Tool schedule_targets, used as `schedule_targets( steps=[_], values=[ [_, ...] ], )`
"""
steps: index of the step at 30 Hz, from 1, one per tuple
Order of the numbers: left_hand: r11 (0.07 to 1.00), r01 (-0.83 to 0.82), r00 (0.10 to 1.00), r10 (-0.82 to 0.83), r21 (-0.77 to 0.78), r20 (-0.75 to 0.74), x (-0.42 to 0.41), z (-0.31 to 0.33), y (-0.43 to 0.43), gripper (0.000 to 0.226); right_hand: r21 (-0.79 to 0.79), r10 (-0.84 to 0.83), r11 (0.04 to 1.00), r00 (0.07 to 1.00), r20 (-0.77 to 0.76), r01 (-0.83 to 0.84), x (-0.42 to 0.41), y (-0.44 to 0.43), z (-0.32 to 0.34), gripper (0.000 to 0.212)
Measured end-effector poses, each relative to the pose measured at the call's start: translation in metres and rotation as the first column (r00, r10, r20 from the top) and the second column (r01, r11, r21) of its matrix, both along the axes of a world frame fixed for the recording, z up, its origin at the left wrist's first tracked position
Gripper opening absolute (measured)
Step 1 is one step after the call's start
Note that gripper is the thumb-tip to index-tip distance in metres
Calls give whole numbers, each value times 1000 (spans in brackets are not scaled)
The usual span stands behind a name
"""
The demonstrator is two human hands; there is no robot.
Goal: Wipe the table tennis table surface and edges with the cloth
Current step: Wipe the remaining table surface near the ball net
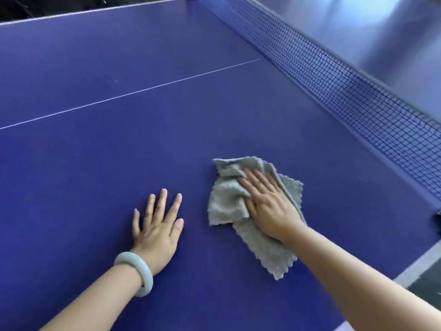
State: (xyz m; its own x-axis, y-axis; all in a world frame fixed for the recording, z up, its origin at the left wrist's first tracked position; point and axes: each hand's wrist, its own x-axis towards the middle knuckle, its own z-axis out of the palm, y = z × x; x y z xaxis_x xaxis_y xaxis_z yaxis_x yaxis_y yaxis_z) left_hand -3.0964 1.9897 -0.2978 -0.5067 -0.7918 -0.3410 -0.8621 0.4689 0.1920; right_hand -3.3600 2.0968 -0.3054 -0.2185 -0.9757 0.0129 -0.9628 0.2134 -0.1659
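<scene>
Two hands down: right hand [267, 206] presses flat on the cloth [229, 204] at lower centre, left hand [156, 225] spread on the table [119, 68]. Soft, floppy rag, I'd say; palm its middle so it won't bunch.

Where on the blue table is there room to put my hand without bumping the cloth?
The widest bare patch lies beyond the thin white line, up to the far edge. Another runs between that line and the left hand. A strip is free between the cloth and the net. Crowded: where the right hand presses the cloth.
</scene>
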Motion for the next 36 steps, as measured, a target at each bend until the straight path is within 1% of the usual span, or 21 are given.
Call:
schedule_targets(
  steps=[3,7,8,9,10,11,12,14,16,17,19,21,24,25,26,28,29,31,32,34,36],
  values=[
    [983,58,995,-71,-174,-71,-3,0,-9,62,71,-508,860,861,20,506,-78,-16,3,60],
    [986,-52,997,42,-160,-63,-21,9,-68,63,143,-819,573,566,92,807,-84,-64,16,62],
    [987,-79,996,72,-138,-53,-27,11,-84,62,148,-821,571,564,92,807,-67,-79,17,63],
    [988,-107,993,102,-109,-50,-33,14,-98,61,132,-755,655,650,85,744,-40,-94,14,63],
    [988,-136,990,132,-77,-56,-40,16,-111,60,92,-598,801,796,94,591,-6,-108,8,63],
    [986,-160,986,157,-48,-60,-46,18,-122,59,39,-358,934,928,105,356,31,-119,4,62],
    [984,-176,983,175,-27,-57,-51,19,-131,57,17,-107,994,988,116,106,62,-125,0,61],
    [982,-188,981,188,-13,-41,-60,19,-147,55,16,238,970,965,115,-241,76,-134,2,58],
    [979,-203,979,202,-17,-38,-65,13,-157,55,-5,338,941,939,67,-339,33,-149,7,53],
    [978,-210,977,209,-23,-34,-66,9,-160,57,-11,291,957,956,31,-290,2,-157,8,52],
    [977,-204,979,204,-55,-2,-67,0,-161,62,1,-63,998,998,16,63,-73,-175,10,54],
    [976,-194,979,199,-101,41,-69,-8,-160,69,81,-470,882,881,59,465,-134,-190,14,58],
    [979,-182,978,190,-96,81,-68,-12,-162,75,152,-728,686,675,121,712,-148,-227,16,60],
    [981,-176,979,183,-76,93,-67,-11,-163,77,143,-711,703,694,113,697,-132,-242,15,60],
    [984,-169,979,175,-55,107,-66,-10,-165,80,109,-625,780,773,109,616,-109,-256,11,60],
    [987,-162,976,163,-16,147,-67,-6,-168,84,34,-226,974,967,119,223,-45,-284,5,58],
    [987,-163,973,161,-2,168,-68,-3,-168,85,22,28,999,990,137,-32,-13,-297,5,56],
    [986,-169,963,163,12,213,-71,2,-167,86,41,418,902,892,171,-431,36,-322,6,52],
    [984,-177,958,169,14,232,-73,3,-167,86,53,519,843,836,176,-535,49,-335,8,51],
    [982,-191,952,182,13,247,-75,4,-167,86,54,598,787,782,174,-614,55,-359,9,50],
    [981,-194,952,185,12,245,-74,3,-167,87,55,580,802,797,169,-595,41,-377,9,52]
  ],
)
